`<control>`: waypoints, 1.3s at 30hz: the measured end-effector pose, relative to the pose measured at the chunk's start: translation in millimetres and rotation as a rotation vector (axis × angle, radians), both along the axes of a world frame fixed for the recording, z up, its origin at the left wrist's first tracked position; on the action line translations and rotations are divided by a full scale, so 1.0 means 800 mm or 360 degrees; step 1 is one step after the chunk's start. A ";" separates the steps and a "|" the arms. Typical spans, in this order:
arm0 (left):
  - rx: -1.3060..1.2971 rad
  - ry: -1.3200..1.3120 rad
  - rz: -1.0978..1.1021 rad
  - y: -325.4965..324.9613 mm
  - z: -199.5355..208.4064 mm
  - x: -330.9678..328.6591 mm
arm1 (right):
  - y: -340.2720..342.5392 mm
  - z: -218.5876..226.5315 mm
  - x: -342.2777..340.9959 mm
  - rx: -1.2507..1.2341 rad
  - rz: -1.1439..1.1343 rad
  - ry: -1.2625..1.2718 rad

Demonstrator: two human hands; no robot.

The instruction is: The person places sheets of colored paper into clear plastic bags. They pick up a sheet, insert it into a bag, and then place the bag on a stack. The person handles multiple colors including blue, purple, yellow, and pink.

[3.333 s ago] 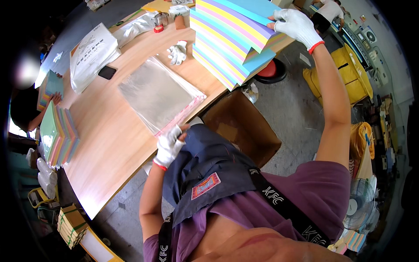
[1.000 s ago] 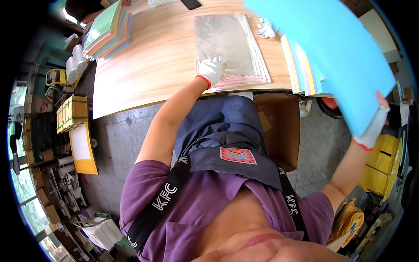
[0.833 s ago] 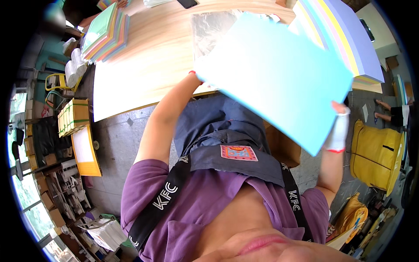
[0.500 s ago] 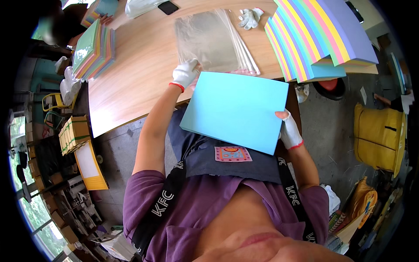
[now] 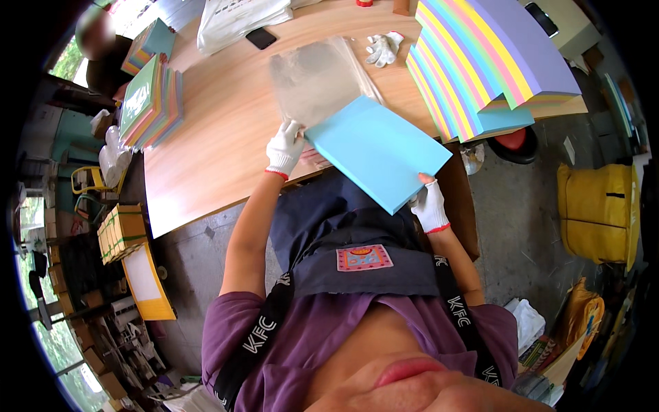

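Right hand [image 5: 430,206], gloved, centre right: thumb on top, fingers under the lower right edge of the blue stack [image 5: 377,151]; firm hold.
Left hand [image 5: 286,146], gloved, centre: fingers curled by the blue stack's left corner; whether they pinch a bag edge, cannot tell.
Blue stack: mid-frame, tilted, overlapping the near end of the clear bags [image 5: 312,75]; contact between them unclear.
Step in hand, as judged: lining up stack and bag edge. The next move seems to call for a lifted bag edge and a level stack.
Beyond, upper centre: spare gloves [image 5: 384,49], phone [image 5: 261,38], white bag [image 5: 237,24].
Upper right: tall coloured stack [image 5: 473,62].
Upper left: smaller coloured stack [image 5: 147,103].
Lettering: bold white letters on the black straps [image 5: 257,336]; pictorial patch [image 5: 364,258] on the apron [image 5: 322,268]; print on the white bag, too small to read.
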State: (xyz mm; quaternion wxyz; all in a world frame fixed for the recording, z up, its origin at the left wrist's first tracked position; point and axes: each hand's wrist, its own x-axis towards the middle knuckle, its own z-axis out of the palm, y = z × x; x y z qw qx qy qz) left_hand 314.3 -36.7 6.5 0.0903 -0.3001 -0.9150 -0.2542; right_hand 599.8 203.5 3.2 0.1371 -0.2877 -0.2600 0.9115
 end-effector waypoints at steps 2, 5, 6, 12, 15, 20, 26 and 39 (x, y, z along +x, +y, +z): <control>0.0196 -0.0067 -0.0042 0.006 0.018 0.008 | 0.000 -0.011 -0.002 -0.0139 0.0000 0.0012; 0.0187 0.0145 -0.0100 0.006 0.015 0.013 | 0.004 -0.026 -0.002 -0.0268 0.0086 0.0165; 0.0165 0.0133 -0.0065 0.003 0.014 0.017 | 0.004 -0.028 0.000 -0.0271 0.0119 0.0215; 0.0589 -0.1379 0.0659 -0.002 -0.001 0.035 | -0.015 0.001 0.002 -0.0012 0.0013 0.0068; 0.1033 -0.1458 0.0436 0.003 -0.008 0.049 | -0.023 0.014 -0.009 0.0107 -0.0047 -0.0056; 0.0517 -0.1073 0.0157 0.020 0.022 0.107 | -0.014 -0.010 -0.008 0.0069 -0.0094 -0.0131; 0.2501 -0.1418 0.0163 0.086 -0.082 0.151 | -0.028 -0.016 -0.015 0.0106 0.0072 0.0000; 0.1526 -0.1394 -0.0018 0.054 -0.208 0.200 | -0.080 -0.033 -0.085 0.0409 0.0356 0.0055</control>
